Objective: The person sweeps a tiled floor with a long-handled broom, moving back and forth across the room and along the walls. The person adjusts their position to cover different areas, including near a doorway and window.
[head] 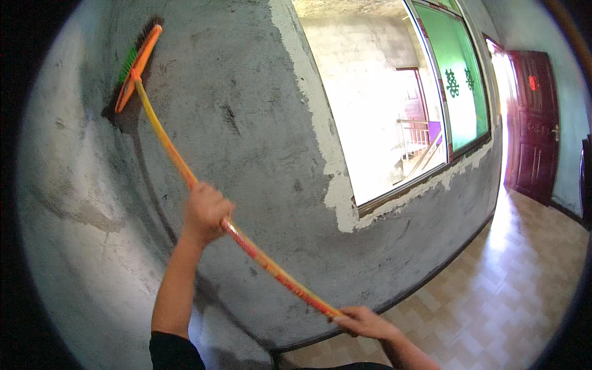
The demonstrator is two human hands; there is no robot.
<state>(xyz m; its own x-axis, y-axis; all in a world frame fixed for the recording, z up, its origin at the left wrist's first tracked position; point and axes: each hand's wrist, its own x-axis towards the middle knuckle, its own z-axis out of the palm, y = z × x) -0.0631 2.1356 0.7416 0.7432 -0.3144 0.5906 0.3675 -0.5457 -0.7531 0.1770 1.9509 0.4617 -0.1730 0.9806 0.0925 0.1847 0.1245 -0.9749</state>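
Observation:
A broom with an orange head [147, 53], green and dark bristles [128, 65] and a long yellow-and-red handle [277, 273] reaches up to the left. Its bristles are at the grey plastered wall [259, 152], near the corner; whether they press on it I cannot tell. My left hand [206, 212] is wrapped around the middle of the handle. Low at the handle's end, my right hand [365, 321] grips it. The handle looks bent through the lens.
A window [451, 92] with one green pane bearing decorative characters is set in the wall, its opening edged by pale plaster [340, 208]. A dark red door [532, 129] stands ajar at right. Below lies a tiled floor [490, 286] with dark skirting. Another wall [92, 185] meets at left.

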